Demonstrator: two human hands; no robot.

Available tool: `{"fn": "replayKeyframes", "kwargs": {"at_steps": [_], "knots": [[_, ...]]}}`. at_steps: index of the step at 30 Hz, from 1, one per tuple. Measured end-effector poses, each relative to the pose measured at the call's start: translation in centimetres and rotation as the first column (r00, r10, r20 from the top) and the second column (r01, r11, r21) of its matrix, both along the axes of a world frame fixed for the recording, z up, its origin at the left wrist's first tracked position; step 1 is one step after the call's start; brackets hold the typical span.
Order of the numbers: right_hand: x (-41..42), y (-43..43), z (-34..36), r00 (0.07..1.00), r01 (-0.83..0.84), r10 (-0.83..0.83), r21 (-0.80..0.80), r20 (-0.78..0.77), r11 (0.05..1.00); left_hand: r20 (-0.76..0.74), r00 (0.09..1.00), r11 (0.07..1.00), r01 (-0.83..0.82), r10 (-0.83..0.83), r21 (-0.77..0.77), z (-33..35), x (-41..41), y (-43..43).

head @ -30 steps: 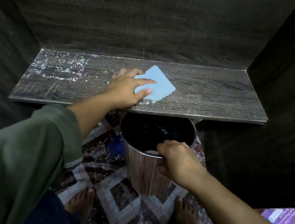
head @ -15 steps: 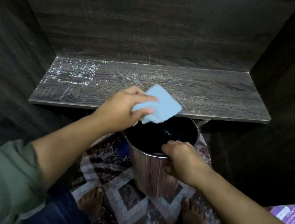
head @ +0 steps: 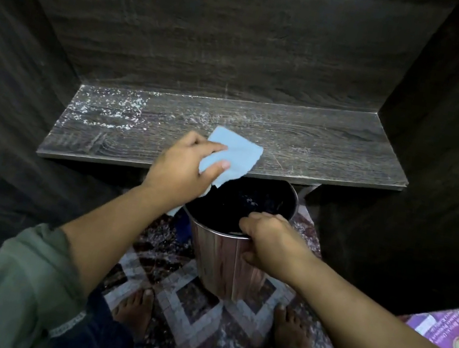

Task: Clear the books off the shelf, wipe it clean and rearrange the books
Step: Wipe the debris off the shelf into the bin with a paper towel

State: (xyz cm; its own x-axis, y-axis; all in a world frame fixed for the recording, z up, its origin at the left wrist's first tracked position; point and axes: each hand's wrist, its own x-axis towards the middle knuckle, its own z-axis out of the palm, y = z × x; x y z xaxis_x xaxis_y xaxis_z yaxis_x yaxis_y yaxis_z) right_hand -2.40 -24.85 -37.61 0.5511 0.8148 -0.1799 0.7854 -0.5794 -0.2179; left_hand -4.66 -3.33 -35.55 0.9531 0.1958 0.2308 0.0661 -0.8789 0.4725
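Observation:
A dark wood-grain shelf [head: 332,155] holds no books; white dust and crumbs lie on its left part [head: 107,109]. My left hand [head: 180,165] grips a light blue cloth [head: 238,154] at the shelf's front edge, partly over the rim of a metal bin [head: 225,259]. My right hand [head: 268,242] clasps the near rim of that bin, which hangs just below the shelf edge. The bin's inside is dark with a few pale specks.
Dark panels wall in the shelf at the back and both sides. A patterned tile floor [head: 198,306] with my bare feet lies below. A purple printed book or box [head: 451,332] shows at the right edge.
My left hand drew the cloth from the shelf top to its front edge over the bin, then lifted it slightly back onto the edge. The right hand stayed on the bin's rim.

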Motion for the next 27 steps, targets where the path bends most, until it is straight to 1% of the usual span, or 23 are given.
{"fn": "replayKeyframes", "kwargs": {"at_steps": [2, 3, 5, 7, 9, 12, 16, 19, 22, 24, 27], "knots": [[0.1, 0.3, 0.0, 1.000, -0.004, 0.004, 0.004, 0.016, 1.000, -0.104, 0.994, 0.999, 0.039, -0.035, 0.029, -0.1, -0.3, 0.4], [0.1, 0.5, -0.1, 1.000, -0.004, 0.004, 0.008, 0.016, 1.000, -0.101, 0.995, 1.000, 0.023, -0.021, 0.015, -0.1, -0.5, 0.8], [0.1, 1.2, -0.1, 1.000, -0.011, 0.011, 0.015, 0.018, 1.000, -0.012, 0.997, 0.997, -0.079, 0.078, -0.018, 0.2, -1.0, 1.6], [0.2, 1.9, -0.1, 0.999, -0.022, 0.022, 0.009, 0.023, 1.000, 0.085, 0.972, 0.976, -0.215, 0.217, -0.033, 0.5, -1.5, 3.3], [0.1, 2.7, -0.3, 0.999, -0.029, 0.029, -0.007, 0.030, 1.000, 0.146, 0.925, 0.937, -0.348, 0.350, -0.036, 0.5, -2.2, 5.8], [-0.1, 3.5, -0.7, 0.999, -0.025, 0.024, 0.016, 0.031, 1.000, 0.168, 0.835, 0.849, -0.528, 0.525, -0.029, 0.5, -3.4, 9.5], [-0.5, 3.8, -1.1, 0.999, -0.019, 0.017, 0.045, 0.034, 0.999, 0.182, 0.730, 0.741, -0.672, 0.658, 0.016, 1.3, -3.8, 12.4], [-0.7, 3.8, -1.5, 0.999, -0.023, 0.019, 0.117, 0.036, 0.993, 0.152, 0.667, 0.674, -0.738, 0.729, 0.003, 2.0, -3.2, 14.0], [-0.7, 3.7, -2.1, 0.998, -0.046, 0.042, 0.080, 0.049, 0.996, 0.150, 0.632, 0.633, -0.773, 0.760, 0.046, 2.1, -2.8, 15.5], [-0.6, 3.6, -2.6, 0.995, -0.069, 0.062, 0.091, 0.074, 0.994, 0.148, 0.631, 0.622, -0.775, 0.761, 0.109, 1.5, -2.9, 16.5], [-0.6, 3.5, -3.0, 0.993, -0.095, 0.083, 0.150, 0.088, 0.984, 0.136, 0.671, 0.640, -0.738, 0.729, 0.214, 0.0, -3.2, 17.0]]}}
